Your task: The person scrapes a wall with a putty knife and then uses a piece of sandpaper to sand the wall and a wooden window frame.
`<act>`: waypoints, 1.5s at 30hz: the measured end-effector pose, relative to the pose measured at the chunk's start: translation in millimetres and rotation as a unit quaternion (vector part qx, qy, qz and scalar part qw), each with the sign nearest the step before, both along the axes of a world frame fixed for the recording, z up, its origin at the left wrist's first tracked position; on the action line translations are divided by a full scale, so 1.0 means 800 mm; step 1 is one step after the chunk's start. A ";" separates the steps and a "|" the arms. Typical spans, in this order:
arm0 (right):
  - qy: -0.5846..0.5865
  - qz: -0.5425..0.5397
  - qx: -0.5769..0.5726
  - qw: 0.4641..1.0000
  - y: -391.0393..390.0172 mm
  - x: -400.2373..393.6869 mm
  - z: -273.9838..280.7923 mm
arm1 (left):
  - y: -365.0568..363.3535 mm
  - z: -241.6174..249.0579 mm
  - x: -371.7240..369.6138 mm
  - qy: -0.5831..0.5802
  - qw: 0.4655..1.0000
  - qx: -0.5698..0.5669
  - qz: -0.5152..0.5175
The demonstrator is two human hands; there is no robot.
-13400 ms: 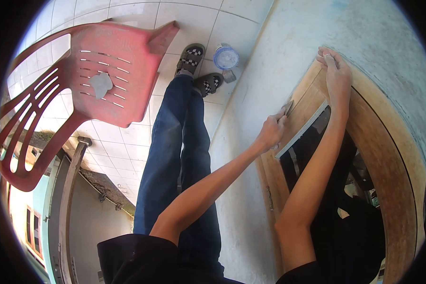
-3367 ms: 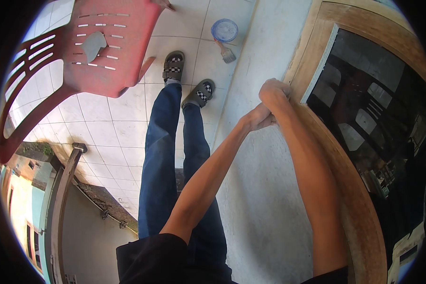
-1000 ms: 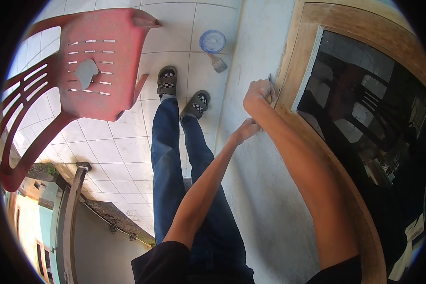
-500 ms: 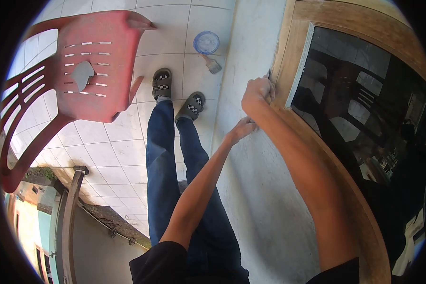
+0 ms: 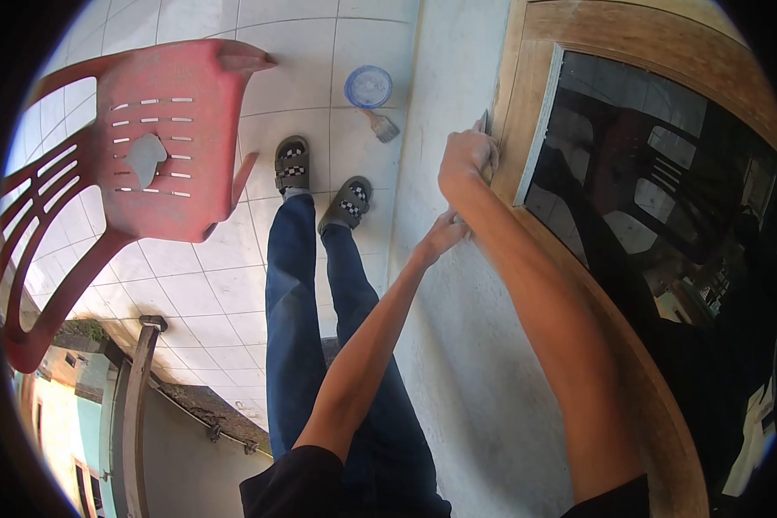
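My right hand is closed around a flat tool that looks like a putty knife; only part of its thin grey blade shows past the fingers. The blade lies against the pale wall, right along the edge of the wooden window frame. Just below, close to the right forearm, my left hand is at the wall with its fingers curled together. Whatever those fingers may hold is hidden.
A red plastic chair stands at the left, with a grey flat piece on its seat. On the tiled floor are a blue-rimmed round tub and a paintbrush. Dark window glass is at the right.
My right hand has slid slightly upward in the view along the frame edge, and more of the blade shows. The left hand stays near the same spot. The whole view has shifted a little.
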State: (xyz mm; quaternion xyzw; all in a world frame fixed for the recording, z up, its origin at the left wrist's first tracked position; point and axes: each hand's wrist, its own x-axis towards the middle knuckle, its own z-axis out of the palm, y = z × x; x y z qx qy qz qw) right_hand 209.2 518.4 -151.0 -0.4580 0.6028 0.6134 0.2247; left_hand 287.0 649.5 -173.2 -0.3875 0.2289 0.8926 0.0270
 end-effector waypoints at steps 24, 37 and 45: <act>-0.030 0.080 -0.152 0.985 -0.014 -0.033 -0.006 | 0.022 -0.050 -0.008 0.029 0.999 -0.027 0.003; -0.039 -0.010 -0.089 0.995 -0.004 -0.002 0.023 | 0.002 -0.009 -0.006 -0.018 0.996 -0.045 0.072; -0.040 0.006 -0.123 0.992 0.022 0.010 0.029 | 0.005 -0.026 -0.007 -0.030 0.997 -0.038 0.062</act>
